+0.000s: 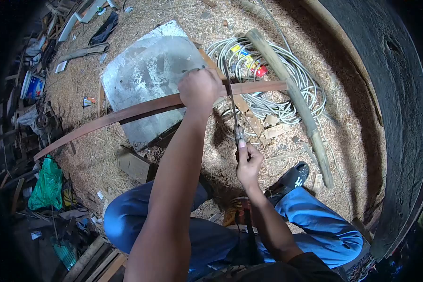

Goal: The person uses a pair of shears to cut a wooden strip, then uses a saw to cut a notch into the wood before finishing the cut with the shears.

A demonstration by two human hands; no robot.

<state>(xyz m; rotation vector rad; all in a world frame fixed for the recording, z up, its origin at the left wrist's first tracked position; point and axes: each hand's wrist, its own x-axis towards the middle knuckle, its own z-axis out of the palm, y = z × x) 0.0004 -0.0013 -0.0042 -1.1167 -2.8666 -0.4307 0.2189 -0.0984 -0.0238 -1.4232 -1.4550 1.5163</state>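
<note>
My left hand (199, 89) is closed round a long, narrow wooden strip (145, 109) over a scuffed metal-topped block (150, 70). The strip runs from the lower left to the right, where its end lies by a rough pole (286, 80). My right hand (249, 164) grips the handle of a saw (234, 108). The saw's thin dark blade points away from me and crosses the strip just right of my left hand. Whether the blade has cut into the wood cannot be made out.
A coil of grey cable (310, 89) lies on the shavings-covered floor beyond the strip, with small wood offcuts (275, 130) near it. A large dark curved timber (385, 117) rises along the right. Green plastic bag (47, 185) and scrap wood lie at the left.
</note>
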